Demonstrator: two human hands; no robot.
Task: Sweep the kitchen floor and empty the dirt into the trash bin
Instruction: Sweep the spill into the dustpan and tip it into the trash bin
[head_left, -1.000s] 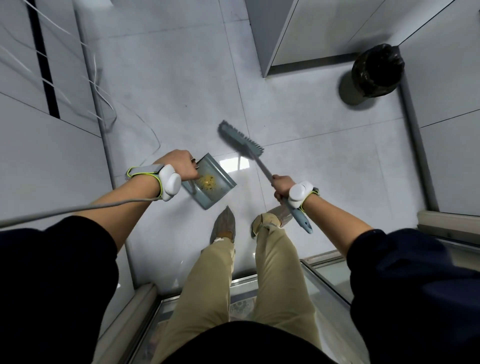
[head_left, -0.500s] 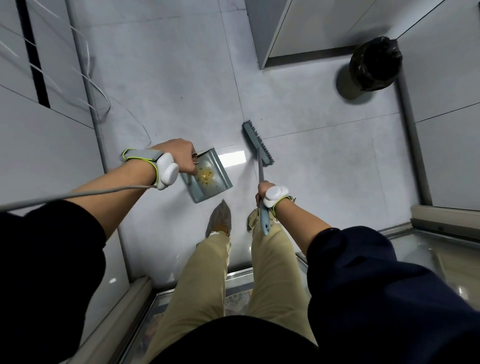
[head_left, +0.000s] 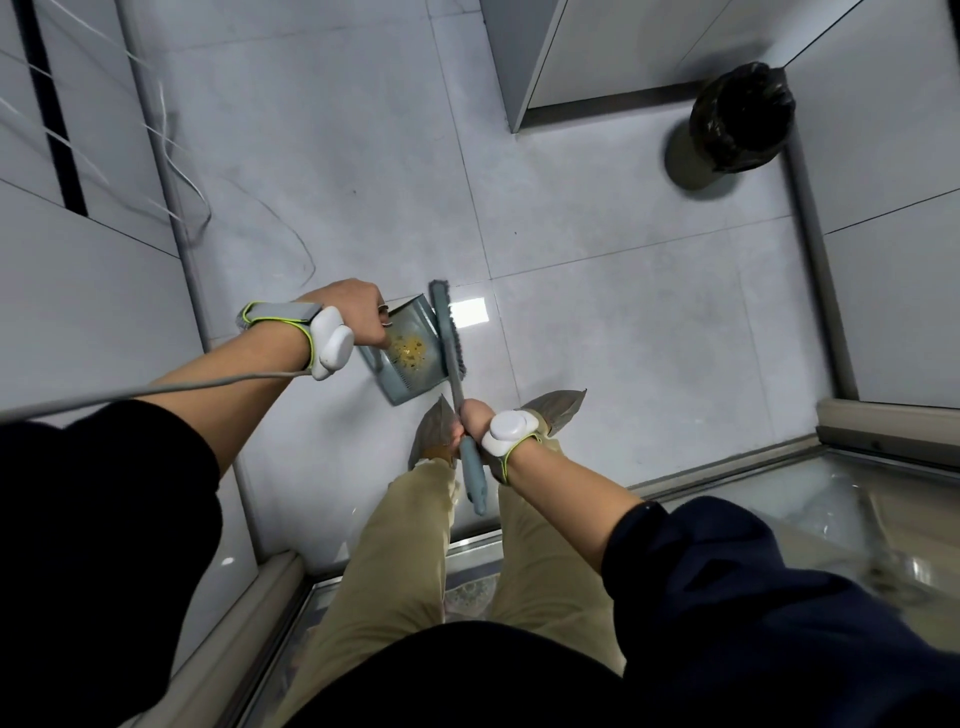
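My left hand grips the handle end of a grey-blue dustpan, held above the floor with yellow crumbs lying inside it. A grey-blue hand brush lies along the pan's right edge, its bristle head at the pan's open side. My right hand is wrapped round the brush's handle just above my shoes. The trash bin, lined with a black bag, stands on the floor at the upper right, well away from both hands.
Light grey floor tiles spread ahead. White cabinets run down the left, with thin white cables trailing at their base. More cabinet fronts stand at the top right and a wall panel on the right. A glass surface lies at lower right.
My right hand swung the brush leftward until its head came against the dustpan's right edge. The left hand kept the pan nearly still. The view shifted slightly.
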